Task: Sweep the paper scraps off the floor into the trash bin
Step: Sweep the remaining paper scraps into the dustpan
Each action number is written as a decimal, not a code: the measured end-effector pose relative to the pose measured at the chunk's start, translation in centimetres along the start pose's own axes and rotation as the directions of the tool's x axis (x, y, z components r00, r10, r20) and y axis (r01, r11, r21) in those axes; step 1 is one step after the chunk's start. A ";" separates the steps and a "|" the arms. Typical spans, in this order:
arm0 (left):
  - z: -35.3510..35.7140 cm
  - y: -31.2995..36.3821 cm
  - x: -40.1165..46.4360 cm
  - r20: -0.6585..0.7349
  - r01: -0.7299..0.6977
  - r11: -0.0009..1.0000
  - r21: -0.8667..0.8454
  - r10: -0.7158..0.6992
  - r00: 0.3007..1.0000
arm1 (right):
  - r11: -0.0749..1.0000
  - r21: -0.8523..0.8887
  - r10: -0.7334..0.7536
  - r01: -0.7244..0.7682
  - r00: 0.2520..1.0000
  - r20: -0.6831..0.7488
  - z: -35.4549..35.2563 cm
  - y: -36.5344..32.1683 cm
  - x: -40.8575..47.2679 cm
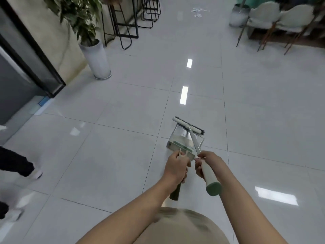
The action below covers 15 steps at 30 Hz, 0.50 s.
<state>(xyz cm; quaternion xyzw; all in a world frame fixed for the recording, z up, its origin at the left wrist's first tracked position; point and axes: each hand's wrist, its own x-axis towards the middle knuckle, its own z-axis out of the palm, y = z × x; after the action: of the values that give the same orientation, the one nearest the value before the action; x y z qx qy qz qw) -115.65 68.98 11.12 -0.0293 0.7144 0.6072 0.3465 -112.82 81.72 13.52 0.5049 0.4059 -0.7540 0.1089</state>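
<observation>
Right hand (204,164) grip holding broom (189,126), left hand (175,167) grip holding dustpan (182,142), scraps (197,12) far off

Bright, even indoor light is washing the white tile floor (123,138), w/ ceiling lamps glaring back as hard white rectangles (184,95) down the middle & at right. Wide-angle lens is bending the edges; shoes (36,173) at left are smearing w/ motion blur, far end is going soft.
</observation>
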 end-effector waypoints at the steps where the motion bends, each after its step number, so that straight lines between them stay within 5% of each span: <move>1: -0.6 1.4 1.6 -0.001 -0.012 1.000 -0.013 0.012 1.000 | 1.000 -0.010 -0.007 0.007 1.000 0.006 1.6 -1.6 1.0; 15: -3.7 12.0 26.0 -0.110 -0.004 0.999 -0.047 -0.001 0.994 | 0.994 -0.072 0.079 -0.079 0.997 0.010 13.8 -22.1 16.4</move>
<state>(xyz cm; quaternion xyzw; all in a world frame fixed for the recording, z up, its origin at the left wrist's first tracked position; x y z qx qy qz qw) -142.59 78.62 7.60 -0.0701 0.7179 0.6217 0.3054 -142.46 90.06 12.93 0.5115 0.4115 -0.7374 0.1592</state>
